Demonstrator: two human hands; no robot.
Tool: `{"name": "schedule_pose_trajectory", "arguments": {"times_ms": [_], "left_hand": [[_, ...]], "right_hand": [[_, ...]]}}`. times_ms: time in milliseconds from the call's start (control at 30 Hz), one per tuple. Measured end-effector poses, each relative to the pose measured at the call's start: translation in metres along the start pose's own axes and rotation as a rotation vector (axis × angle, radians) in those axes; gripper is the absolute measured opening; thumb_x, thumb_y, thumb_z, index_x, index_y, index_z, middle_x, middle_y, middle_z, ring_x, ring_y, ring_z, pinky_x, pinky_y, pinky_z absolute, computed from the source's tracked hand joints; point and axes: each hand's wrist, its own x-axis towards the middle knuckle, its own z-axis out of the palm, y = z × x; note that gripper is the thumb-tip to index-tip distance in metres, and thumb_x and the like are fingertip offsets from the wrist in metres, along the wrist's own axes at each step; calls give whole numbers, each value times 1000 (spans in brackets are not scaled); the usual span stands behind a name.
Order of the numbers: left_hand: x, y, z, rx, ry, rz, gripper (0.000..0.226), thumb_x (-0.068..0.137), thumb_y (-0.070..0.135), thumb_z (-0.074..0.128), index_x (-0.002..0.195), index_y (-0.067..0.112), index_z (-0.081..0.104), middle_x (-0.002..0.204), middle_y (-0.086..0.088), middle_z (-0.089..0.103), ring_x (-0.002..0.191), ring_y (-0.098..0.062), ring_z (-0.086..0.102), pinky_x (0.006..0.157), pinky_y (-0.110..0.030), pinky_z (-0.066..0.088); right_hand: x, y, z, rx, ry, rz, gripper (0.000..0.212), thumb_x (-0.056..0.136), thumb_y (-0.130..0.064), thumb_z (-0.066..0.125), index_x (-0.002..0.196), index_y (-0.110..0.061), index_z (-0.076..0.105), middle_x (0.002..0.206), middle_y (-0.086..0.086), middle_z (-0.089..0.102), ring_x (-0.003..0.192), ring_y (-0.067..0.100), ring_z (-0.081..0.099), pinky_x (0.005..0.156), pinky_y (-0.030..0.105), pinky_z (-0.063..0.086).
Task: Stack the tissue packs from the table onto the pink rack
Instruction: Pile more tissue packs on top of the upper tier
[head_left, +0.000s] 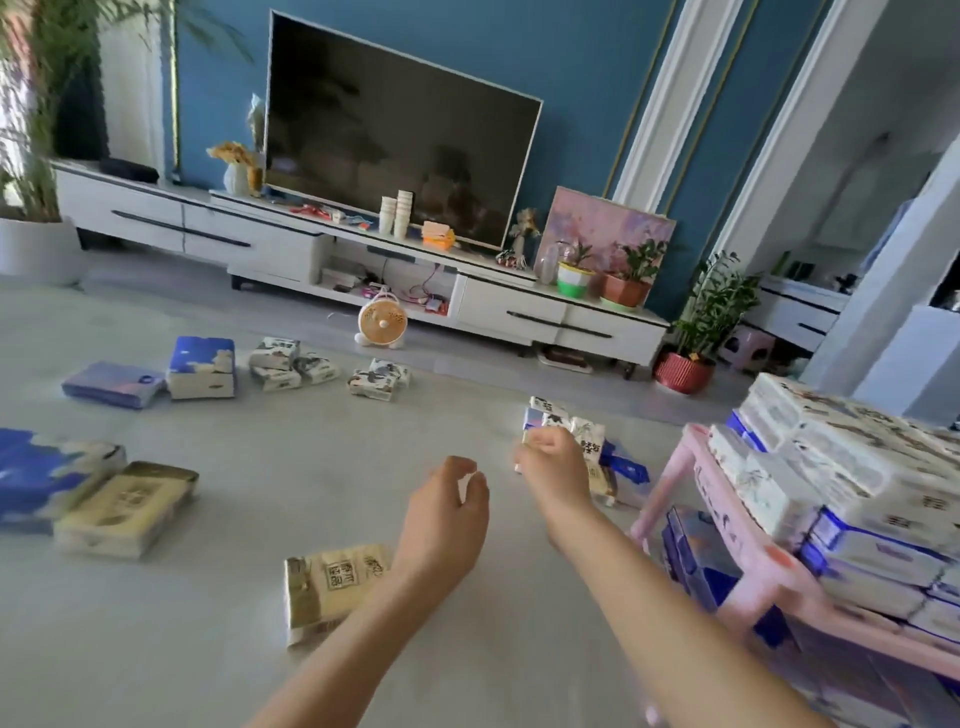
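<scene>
Both arms are out in front over the grey surface (291, 478). The right hand (553, 460) is on a bundle of small white packs (569, 423), fingers and thumb curled round its near side, gripping it. With the blur there, it's hard to say whether the bundle sits on the surface or is just off it. The bundle is close to the near corner post of the pink rack (769, 579), with a blue pack (628, 467) just beside the wrist.

The left hand (447, 506) hangs in the air beside the right one, fingers loosely curled, holding nothing. Its forearm crosses over a beige pack (332, 587) lying flat on the surface.

Over on the right, the rack's top shelf carries a tall pile of white packs (852, 467), several layers deep, and dark blue packs (696, 566) fill the shelf below.

Plenty left out on the surface: a second beige pack (124, 509) touching a large blue one (47, 478) at the left edge, then farther off a flat blue pack (111, 384), an upright blue-and-white pack (201, 366), and two clusters of little white packs (291, 364) (379, 379). Behind them stand a small orange fan (382, 323), a long white cabinet (249, 234) and a dark television (395, 150)
</scene>
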Motion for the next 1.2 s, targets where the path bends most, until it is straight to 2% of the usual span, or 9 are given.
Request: {"name": "schedule_pose_trajectory", "arguments": {"times_ms": [67, 133, 200, 267, 467, 733, 933, 1067, 1200], "left_hand": [[10, -9, 7, 38, -52, 68, 30, 97, 23, 39, 124, 17, 51, 127, -2, 54, 112, -19, 51, 80, -20, 33], [18, -17, 9, 88, -127, 161, 31, 97, 24, 38, 126, 20, 49, 129, 2, 51, 113, -17, 49, 85, -20, 33], [23, -25, 6, 74, -157, 200, 29, 97, 22, 38, 123, 22, 51, 127, 5, 52, 112, -14, 50, 86, -20, 35], [25, -33, 4, 50, -147, 206, 30, 97, 19, 35, 122, 22, 51, 126, 5, 52, 110, -14, 51, 88, -23, 39], [30, -38, 16, -28, -134, 123, 34, 96, 15, 31, 127, 23, 43, 130, 7, 44, 112, -15, 50, 95, -29, 38], [38, -44, 18, -144, -104, -61, 37, 92, 11, 32, 123, 19, 48, 127, 3, 47, 111, -19, 51, 91, -34, 44], [26, -25, 15, -176, -27, 107, 33, 94, 11, 36, 124, 17, 49, 126, 1, 49, 111, -17, 50, 90, -29, 41], [11, 22, -4, -298, 11, 165, 37, 96, 20, 41, 133, 20, 41, 133, 2, 43, 115, -12, 43, 89, -19, 33], [-7, 68, -42, -673, 49, -10, 35, 96, 26, 43, 131, 32, 36, 130, 5, 40, 115, -12, 42, 91, -23, 33]], "right_hand": [[44, 7, 11, -76, 160, 1, 9, 81, -8, 50, 74, -11, 46, 72, 8, 49, 72, 24, 51, 58, 29, 38], [74, 15, 15, -181, 285, 4, 8, 84, -15, 52, 90, -10, 54, 91, 11, 60, 91, 28, 58, 72, 34, 48], [97, 23, 12, -368, 395, 14, 29, 88, -17, 53, 115, -7, 53, 119, 14, 56, 112, 32, 53, 91, 40, 45], [116, 27, 7, -499, 448, -30, 33, 91, -18, 49, 122, -7, 49, 128, 15, 51, 118, 32, 48, 96, 41, 42], [167, 51, 2, -789, 78, -62, 53, 94, -50, 35, 139, -24, 36, 143, 7, 40, 129, 28, 38, 104, 50, 34], [166, 59, 3, -1122, 77, -273, 52, 90, -57, 40, 115, -13, 55, 118, 7, 58, 105, 25, 54, 75, 34, 46], [133, 5, -14, -1329, 259, -462, 52, 88, -58, 44, 97, -8, 56, 99, 11, 62, 93, 28, 57, 68, 32, 35], [101, -62, -24, -1117, -163, -265, 55, 83, -62, 51, 57, -16, 36, 53, 0, 32, 48, 17, 31, 47, 28, 20], [47, -124, -23, -937, -421, -349, 58, 78, -66, 54, 54, -17, 32, 52, -2, 23, 47, 14, 22, 47, 28, 16]]}}
